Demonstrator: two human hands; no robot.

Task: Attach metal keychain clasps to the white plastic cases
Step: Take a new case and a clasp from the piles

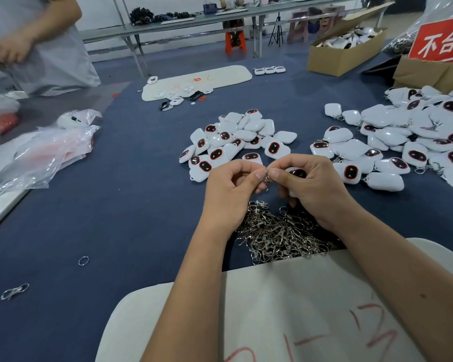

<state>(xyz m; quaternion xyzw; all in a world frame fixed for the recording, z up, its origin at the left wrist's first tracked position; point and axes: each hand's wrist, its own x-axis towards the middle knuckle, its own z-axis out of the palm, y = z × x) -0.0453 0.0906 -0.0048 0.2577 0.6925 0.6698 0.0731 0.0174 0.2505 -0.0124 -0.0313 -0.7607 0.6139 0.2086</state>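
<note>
**Metal clasp pinched between both hands, white case in right palm**

Metal clasp (pixel 266 178) hangs between the two hands, pinched at its top by left thumb and forefinger and by right fingertips. Left hand (pixel 232 189) has fingers curled in, tips closed on the clasp. Right hand (pixel 311 186) is curled round a white case (pixel 296 174), dark red-rimmed window facing up, mostly hidden by the fingers. Whether the clasp is already hooked to the case, cannot tell.

Just below the hands, a pile of clasps (pixel 283 236) lies on the blue table (pixel 115 218), partly under the wrists. Beyond the hands, a heap of cases (pixel 233 142). To the right, a bigger heap of cases (pixel 408 142), some with clasps showing. Forearms rest over a cream board (pixel 285 309) with red marks. Loose ring (pixel 83 260) and stray clasp (pixel 15 291) lie far left. Plastic bags (pixel 45 152) at left edge. Cardboard box (pixel 345 50) far right, red sign (pixel 442 40) beside it. Another person (pixel 37 40) stands top left.
</note>
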